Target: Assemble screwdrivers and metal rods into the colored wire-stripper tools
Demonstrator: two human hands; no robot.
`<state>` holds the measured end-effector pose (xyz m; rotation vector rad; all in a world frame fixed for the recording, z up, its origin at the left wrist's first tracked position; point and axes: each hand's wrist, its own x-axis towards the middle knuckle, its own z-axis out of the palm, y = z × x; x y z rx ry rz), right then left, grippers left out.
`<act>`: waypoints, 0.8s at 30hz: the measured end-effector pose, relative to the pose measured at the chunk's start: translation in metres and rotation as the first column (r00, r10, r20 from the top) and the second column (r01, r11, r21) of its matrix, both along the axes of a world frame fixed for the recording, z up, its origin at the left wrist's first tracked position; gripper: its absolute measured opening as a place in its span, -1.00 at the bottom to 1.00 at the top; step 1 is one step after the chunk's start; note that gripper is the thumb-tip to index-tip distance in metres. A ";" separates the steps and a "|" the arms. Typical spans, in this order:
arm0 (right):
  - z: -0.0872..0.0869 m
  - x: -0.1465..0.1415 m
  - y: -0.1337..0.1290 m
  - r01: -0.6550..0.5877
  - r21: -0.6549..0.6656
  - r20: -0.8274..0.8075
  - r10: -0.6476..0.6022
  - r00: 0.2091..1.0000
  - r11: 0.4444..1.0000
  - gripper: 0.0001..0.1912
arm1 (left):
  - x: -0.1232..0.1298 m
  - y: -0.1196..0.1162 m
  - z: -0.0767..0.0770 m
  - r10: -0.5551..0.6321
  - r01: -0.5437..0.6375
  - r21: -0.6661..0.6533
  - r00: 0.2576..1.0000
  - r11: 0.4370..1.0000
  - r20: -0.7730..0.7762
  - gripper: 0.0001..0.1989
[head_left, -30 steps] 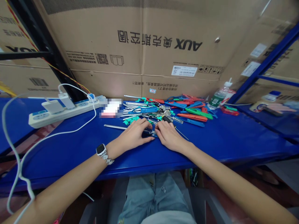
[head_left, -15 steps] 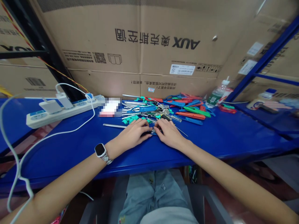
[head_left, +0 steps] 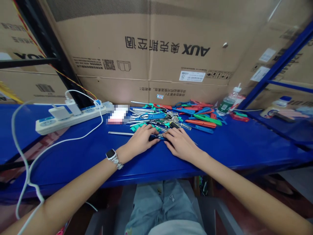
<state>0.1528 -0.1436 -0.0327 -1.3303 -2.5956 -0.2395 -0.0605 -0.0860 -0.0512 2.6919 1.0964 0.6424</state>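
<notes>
Between my two hands, close to the blue tabletop, is a small blue handle piece [head_left: 161, 138] with dark and metal parts; most of it is hidden by fingers. My left hand [head_left: 143, 138] is closed around its left end, thumb and fingers pinching. My right hand [head_left: 179, 142] bends over its right end, fingertips pressed on it. A thin metal tube [head_left: 120, 133] sticks out to the left from behind my left hand; whether it joins the handle piece cannot be seen. Just beyond the hands lie green plastic bits [head_left: 139, 126] and a black-and-yellow tool handle [head_left: 174, 125].
A heap of metal tubes [head_left: 140, 111] lies behind the hands, with red, blue and green handles [head_left: 207, 119] on its right. A white power strip [head_left: 44, 126] with cables stands left. A bottle [head_left: 225, 105] stands at right, before a cardboard wall [head_left: 166, 65].
The view has shifted slightly. My right hand's fingers have spread and flattened somewhat over the handle piece, and more of its metal part shows. My left hand keeps its grip.
</notes>
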 end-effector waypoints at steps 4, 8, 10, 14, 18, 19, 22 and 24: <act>0.005 -0.003 0.007 0.018 0.019 0.039 -0.019 0.999 1.000 -0.79 | -0.002 0.004 -0.002 -0.010 0.010 -0.015 1.000 1.000 0.021 -0.78; 0.007 -0.003 0.008 0.006 0.039 0.086 -0.009 0.996 0.999 -0.80 | -0.004 0.002 -0.002 -0.007 0.007 0.042 1.000 0.999 -0.002 -0.72; 0.007 -0.004 0.007 0.010 0.043 0.098 -0.014 0.995 0.999 -0.79 | -0.004 0.001 -0.001 -0.014 0.016 0.074 0.999 0.997 -0.035 -0.69; 0.007 -0.007 0.003 0.038 0.027 0.099 -0.040 0.994 0.999 -0.74 | -0.002 -0.001 0.003 -0.029 0.040 0.102 0.994 0.994 -0.108 -0.72; 0.007 -0.009 -0.002 0.048 0.009 0.091 -0.049 0.995 0.999 -0.71 | 0.000 -0.001 0.005 -0.007 0.023 0.103 0.988 0.994 -0.153 -0.73; 0.006 -0.009 -0.003 0.048 0.010 0.087 -0.049 0.995 0.999 -0.70 | 0.000 -0.001 0.005 -0.003 0.019 0.099 0.987 0.995 -0.158 -0.72; 0.004 -0.009 -0.007 0.049 0.015 0.071 -0.050 0.996 0.999 -0.66 | -0.001 -0.002 0.005 0.000 0.017 0.109 0.987 0.994 -0.159 -0.70; 0.003 -0.009 -0.009 0.057 0.020 0.070 -0.058 0.996 0.998 -0.63 | -0.003 -0.005 0.005 -0.010 0.039 0.162 0.985 0.986 -0.174 -0.67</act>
